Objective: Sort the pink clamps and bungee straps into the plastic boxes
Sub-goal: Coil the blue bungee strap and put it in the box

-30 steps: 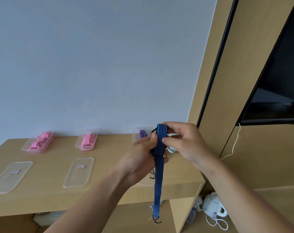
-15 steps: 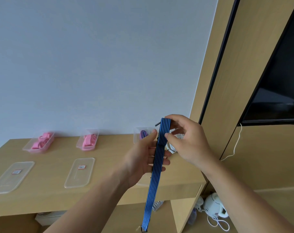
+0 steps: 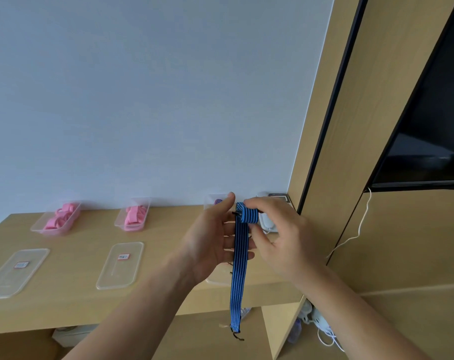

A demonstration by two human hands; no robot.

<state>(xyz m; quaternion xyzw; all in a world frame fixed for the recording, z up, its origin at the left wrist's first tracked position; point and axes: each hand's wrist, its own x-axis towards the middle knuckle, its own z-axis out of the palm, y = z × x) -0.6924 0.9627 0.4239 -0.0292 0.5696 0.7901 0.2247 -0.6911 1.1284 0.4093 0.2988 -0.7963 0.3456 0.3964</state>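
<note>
Since the frame half a second ago, the upper end of the bungee strap [image 3: 238, 268] has gone from a flat fold to a tight roll [image 3: 248, 215], and its lower end sits higher.

1. Right grip [image 3: 280, 237]: clamped on the roll, pinching it between thumb and fingertips.
2. Left grip [image 3: 210, 245]: apart, fingers straight, palm turned toward the strap. The strap lies across these fingers just below the roll.
3. Strap axis: the unrolled tail hangs straight down from the right grip, crosses the counter [image 3: 77, 294] edge and ends in a black hook [image 3: 237, 336] well below both grips.

The tail therefore lies under the roll, not beside it. Further winding would probably require turning the roll down along this axis while the left grip steadies the tail.

The plastic box [image 3: 213, 201] holding a purple strap stands on the counter just beyond the left grip's thumb tip. It is nearer to the left grip, but the right grip holds the roll. Two boxes of pink clamps [image 3: 62, 216] stand well to the left of both grips.
</note>
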